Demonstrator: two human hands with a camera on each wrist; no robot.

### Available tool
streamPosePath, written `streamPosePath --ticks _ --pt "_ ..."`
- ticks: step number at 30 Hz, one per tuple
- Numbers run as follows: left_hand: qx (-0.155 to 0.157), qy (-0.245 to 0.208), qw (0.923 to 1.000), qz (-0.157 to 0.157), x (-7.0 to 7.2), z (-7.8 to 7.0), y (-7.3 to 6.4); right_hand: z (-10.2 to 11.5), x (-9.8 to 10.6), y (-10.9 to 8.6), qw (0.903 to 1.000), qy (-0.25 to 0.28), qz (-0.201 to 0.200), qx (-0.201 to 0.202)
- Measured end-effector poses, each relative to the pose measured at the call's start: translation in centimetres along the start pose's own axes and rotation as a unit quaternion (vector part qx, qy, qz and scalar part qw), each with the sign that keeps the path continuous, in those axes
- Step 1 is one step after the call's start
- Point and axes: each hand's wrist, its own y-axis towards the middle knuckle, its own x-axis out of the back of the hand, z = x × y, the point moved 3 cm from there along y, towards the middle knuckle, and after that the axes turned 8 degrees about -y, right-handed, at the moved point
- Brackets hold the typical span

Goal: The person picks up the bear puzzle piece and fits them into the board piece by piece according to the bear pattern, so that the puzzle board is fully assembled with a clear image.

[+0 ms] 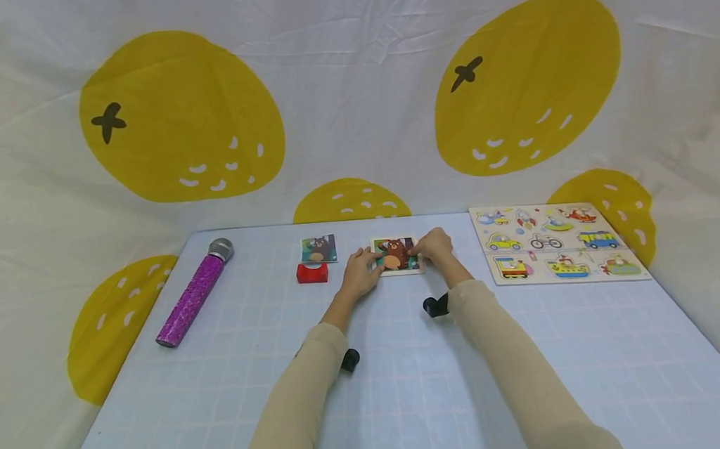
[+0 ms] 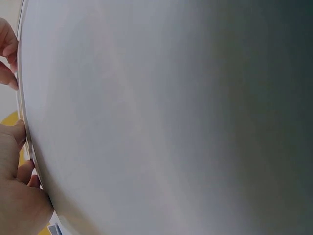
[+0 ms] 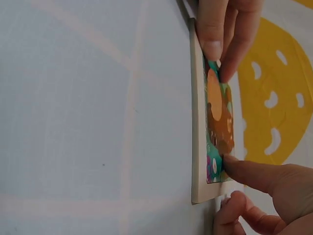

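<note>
A small bear jigsaw puzzle (image 1: 394,257) in a pale wooden frame (image 3: 197,156) lies flat near the far side of the table. My left hand (image 1: 358,275) rests at its left end, its thumb and fingertips on the picture beside the rim in the right wrist view. At the opposite end my right hand (image 1: 436,245) presses one extended fingertip (image 3: 234,169) onto the picture, its other fingers curled beside the frame. A bear picture card (image 1: 319,248) lies left of the puzzle, with a red block (image 1: 312,273) just in front of it.
A purple glittery microphone (image 1: 194,294) lies at the table's left. On the right is a wooden board with vehicle pictures (image 1: 558,243). A white curtain with yellow fruit prints (image 1: 351,112) hangs behind the pale checked table (image 1: 398,390).
</note>
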Motion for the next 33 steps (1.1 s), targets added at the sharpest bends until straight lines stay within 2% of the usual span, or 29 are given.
streamPosePath --ticks 4,10,13,17,21,25,28,33 --pt "0.0 0.0 1.0 0.004 0.0 0.0 0.1 -0.1 0.3 0.0 1.0 0.003 0.0 -0.002" --pt "-0.002 0.006 1.0 0.003 -0.2 0.1 0.2 -0.5 0.5 -0.1 0.9998 0.0 0.014 0.017" --pt "0.003 0.006 1.0 0.004 -0.2 0.2 0.1 -0.8 0.4 -0.5 0.9991 -0.014 0.002 0.039" --pt "0.003 0.003 1.0 0.005 -0.3 0.4 0.2 -1.0 0.2 -1.1 0.9971 -0.027 -0.034 0.063" --pt "0.008 -0.001 1.0 0.002 -0.1 0.5 0.5 -0.9 0.1 -1.3 0.9953 -0.019 -0.046 0.083" --pt "0.013 -0.005 0.9999 0.0 0.0 0.7 0.4 -1.3 0.0 -1.4 0.9938 0.012 -0.034 0.106" --pt "0.014 -0.023 0.9996 -0.008 0.0 1.1 0.2 -1.9 -0.3 -1.6 0.9917 0.04 -0.005 0.122" --pt "0.016 -0.099 0.9944 -0.032 0.2 1.9 0.0 -3.3 -0.4 -2.1 0.9827 0.051 0.062 0.167"
